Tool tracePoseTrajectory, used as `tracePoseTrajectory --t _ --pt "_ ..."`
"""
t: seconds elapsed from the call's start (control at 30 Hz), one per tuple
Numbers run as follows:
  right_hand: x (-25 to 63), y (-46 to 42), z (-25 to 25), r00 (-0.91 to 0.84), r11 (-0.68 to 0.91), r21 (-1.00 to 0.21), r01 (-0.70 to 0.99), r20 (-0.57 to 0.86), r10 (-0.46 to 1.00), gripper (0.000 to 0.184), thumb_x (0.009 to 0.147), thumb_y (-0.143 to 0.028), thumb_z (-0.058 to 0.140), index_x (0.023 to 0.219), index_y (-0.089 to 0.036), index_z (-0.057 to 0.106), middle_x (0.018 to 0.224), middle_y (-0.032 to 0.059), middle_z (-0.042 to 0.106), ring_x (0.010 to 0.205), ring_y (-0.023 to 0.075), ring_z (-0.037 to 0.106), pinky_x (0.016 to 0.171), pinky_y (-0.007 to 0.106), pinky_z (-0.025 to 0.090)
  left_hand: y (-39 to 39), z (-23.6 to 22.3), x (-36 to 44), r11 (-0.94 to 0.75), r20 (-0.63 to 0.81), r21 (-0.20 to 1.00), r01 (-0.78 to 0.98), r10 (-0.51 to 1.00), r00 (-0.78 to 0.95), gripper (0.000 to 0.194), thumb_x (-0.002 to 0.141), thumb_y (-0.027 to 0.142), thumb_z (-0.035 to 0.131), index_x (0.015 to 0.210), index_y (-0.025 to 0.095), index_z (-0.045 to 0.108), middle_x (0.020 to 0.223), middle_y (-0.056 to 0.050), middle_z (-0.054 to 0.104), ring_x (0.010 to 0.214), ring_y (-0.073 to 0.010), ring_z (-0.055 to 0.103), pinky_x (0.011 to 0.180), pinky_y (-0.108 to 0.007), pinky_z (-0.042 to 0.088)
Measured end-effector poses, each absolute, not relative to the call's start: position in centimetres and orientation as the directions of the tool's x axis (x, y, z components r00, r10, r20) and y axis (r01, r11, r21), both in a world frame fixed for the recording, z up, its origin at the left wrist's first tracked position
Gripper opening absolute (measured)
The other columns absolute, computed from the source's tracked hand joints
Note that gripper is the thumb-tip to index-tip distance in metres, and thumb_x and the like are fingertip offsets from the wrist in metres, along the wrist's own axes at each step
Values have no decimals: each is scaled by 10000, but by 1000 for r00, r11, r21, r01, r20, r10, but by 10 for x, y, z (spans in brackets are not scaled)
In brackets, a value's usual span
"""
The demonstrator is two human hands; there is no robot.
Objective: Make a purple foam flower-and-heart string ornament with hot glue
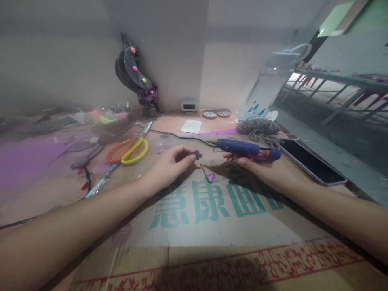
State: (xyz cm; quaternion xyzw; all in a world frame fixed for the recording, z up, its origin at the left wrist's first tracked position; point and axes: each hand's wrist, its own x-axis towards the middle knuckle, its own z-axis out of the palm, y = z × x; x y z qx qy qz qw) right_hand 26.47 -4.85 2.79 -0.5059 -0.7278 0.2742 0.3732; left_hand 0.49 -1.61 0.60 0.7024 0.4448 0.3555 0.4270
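Observation:
Between thumb and fingers, my left hand (172, 163) pinches a small dark grey-purple flower-shaped piece (196, 154) near the middle of the table. My right hand (242, 160) is wrapped round a blue glue gun (242, 148), its metal nozzle pointing left toward the flower piece, with a gap between them. Below and between the hands lies a small purple heart (211, 178) with a dark outline and a thin stem, on a sheet with large green characters (209, 200).
Scissors (135, 151) with orange and yellow handles lie left. A dark crescent ornament (130, 66) leans on the wall. At right are a water bottle (260, 89), grey yarn (259, 127) and a phone (312, 161). A black cord (178, 136) crosses the table behind my hands.

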Motion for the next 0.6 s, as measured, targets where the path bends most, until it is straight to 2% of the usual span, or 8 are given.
tracePoseTrajectory --t 0.07,0.3,0.47,0.6 --pt "263 -52 29 -244 349 -763 544 254 936 223 837 -445 678 945 -253 711 967 55 781 911 265 740 810 390 608 -17 7 5 -264 141 909 322 922 360 157 888 289 611 969 164 661 1020 -68 740 899 -189 687 766 -294 521" --pt "268 -51 11 -278 459 -625 631 371 886 364 797 -615 651 746 -254 634 714 31 705 675 228 686 646 351 572 -20 10 4 -248 114 898 364 929 351 164 881 231 592 1010 170 673 911 -42 748 767 -158 682 683 -263 509" --pt "271 -47 6 -255 474 -546 691 429 866 398 813 -661 612 727 -273 633 712 30 693 671 234 671 639 353 559 -19 9 4 -311 168 862 401 920 354 165 875 242 595 992 180 693 931 -36 744 804 -161 672 725 -271 505" --pt "269 -48 7 -234 449 -558 698 415 879 385 805 -651 622 745 -272 645 725 32 701 686 242 677 646 356 563 -18 7 3 -334 182 843 421 915 361 182 879 272 598 999 182 701 933 -35 740 794 -158 655 729 -275 498"
